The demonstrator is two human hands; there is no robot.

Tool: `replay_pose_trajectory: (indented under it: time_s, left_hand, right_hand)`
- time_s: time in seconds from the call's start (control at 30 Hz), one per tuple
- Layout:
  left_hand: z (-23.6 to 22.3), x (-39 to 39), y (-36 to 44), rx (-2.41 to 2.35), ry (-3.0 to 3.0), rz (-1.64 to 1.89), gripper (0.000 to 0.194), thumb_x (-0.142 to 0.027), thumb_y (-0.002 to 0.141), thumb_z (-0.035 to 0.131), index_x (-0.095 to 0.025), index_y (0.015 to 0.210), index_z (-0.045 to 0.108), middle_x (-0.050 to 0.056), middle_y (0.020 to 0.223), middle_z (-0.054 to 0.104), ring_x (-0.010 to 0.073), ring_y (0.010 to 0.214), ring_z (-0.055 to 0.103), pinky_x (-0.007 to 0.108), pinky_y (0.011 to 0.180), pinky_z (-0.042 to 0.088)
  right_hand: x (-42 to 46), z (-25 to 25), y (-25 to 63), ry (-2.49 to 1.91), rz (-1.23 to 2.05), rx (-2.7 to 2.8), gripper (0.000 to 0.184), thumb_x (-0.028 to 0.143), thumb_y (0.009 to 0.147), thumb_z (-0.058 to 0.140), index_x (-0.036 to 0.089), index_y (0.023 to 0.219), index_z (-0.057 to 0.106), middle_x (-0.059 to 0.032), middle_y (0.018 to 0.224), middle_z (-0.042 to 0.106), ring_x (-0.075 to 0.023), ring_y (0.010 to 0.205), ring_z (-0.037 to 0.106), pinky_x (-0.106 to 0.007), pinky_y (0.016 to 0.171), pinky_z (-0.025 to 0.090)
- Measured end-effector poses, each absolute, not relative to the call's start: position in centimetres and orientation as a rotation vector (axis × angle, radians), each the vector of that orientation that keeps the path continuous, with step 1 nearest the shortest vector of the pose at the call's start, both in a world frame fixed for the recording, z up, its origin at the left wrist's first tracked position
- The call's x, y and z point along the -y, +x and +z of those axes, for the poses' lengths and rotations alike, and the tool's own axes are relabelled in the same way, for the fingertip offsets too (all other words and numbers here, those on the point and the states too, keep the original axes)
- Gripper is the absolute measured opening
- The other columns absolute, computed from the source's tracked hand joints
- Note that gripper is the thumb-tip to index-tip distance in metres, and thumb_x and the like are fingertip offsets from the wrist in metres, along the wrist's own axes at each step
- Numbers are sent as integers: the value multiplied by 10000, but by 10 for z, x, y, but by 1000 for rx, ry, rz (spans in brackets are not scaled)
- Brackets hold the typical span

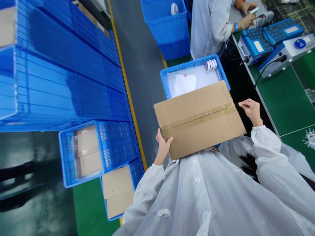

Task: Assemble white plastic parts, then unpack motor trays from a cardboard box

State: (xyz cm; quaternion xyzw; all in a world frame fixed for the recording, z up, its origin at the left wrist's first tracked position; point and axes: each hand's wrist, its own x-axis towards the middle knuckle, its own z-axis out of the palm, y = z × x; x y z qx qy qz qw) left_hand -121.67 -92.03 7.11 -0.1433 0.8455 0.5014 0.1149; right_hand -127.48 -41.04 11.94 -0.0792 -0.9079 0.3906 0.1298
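Note:
A flat cardboard box lies in front of my body, with clear tape along its middle seam. My left hand grips its left edge, thumb on top and fingers along the side. Just off the right end of the seam, my right hand is closed in a pinch. A thin strand runs from those fingertips to the tape; whether it is torn tape or a slim tool I cannot tell. Behind the box sits a blue crate holding white sheets and several small white boxes.
Tall stacked blue crates line the left, with cardboard-filled crates before them. A blue bin stands beyond. A co-worker in a white coat works at the green bench, where blue-and-grey devices and cables sit.

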Motion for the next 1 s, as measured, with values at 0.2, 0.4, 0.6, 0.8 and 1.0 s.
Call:
replay_pose_trajectory:
  time_s: [0.2, 0.4, 0.6, 0.8, 1.0]
  left_hand:
    - [111, 843, -1250, -2970, 246, 705, 603, -308, 949, 492, -137, 1516, 380, 228, 1600, 295, 359, 1531, 215, 615, 1225, 189]
    - [136, 727, -1272, -2654, 945, 382, 570, -405, 1016, 433, -196, 1544, 386, 142, 1637, 313, 329, 1526, 261, 605, 1230, 228]
    - [128, 667, -1271, -2652, 937, 281, 647, -440, 1022, 414, -107, 1568, 323, 166, 1645, 287, 323, 1520, 273, 586, 1233, 247]
    - [124, 643, -1260, -2763, 822, 222, 682, -459, 1027, 390, 9, 1522, 362, 255, 1505, 458, 329, 1397, 437, 448, 1172, 359]
    - [122, 628, -1270, -2816, 742, 225, 676, -544, 1007, 390, -6, 1405, 484, 261, 1312, 565, 332, 1204, 537, 437, 1003, 455]
  right_hand:
    - [423, 97, -1281, -450, 1306, 2545, 286, 389, 881, 628, 146, 943, 764, -76, 802, 719, -194, 737, 665, -302, 680, 527]
    - [433, 89, -1293, -498, 1466, 2534, 357, 444, 848, 626, 140, 950, 781, -60, 765, 720, -160, 627, 597, -288, 625, 486]
    - [425, 92, -1289, -472, 1587, 2516, 365, 454, 819, 655, 159, 977, 799, -70, 863, 752, -154, 626, 582, -293, 615, 479]
    - [416, 92, -1280, -477, 1625, 2524, 334, 422, 827, 662, 162, 995, 790, -68, 863, 744, -171, 700, 631, -309, 700, 512]
    - [417, 91, -1280, -533, 1607, 2536, 370, 434, 846, 647, 147, 1038, 782, -69, 832, 726, -173, 699, 627, -299, 671, 507]
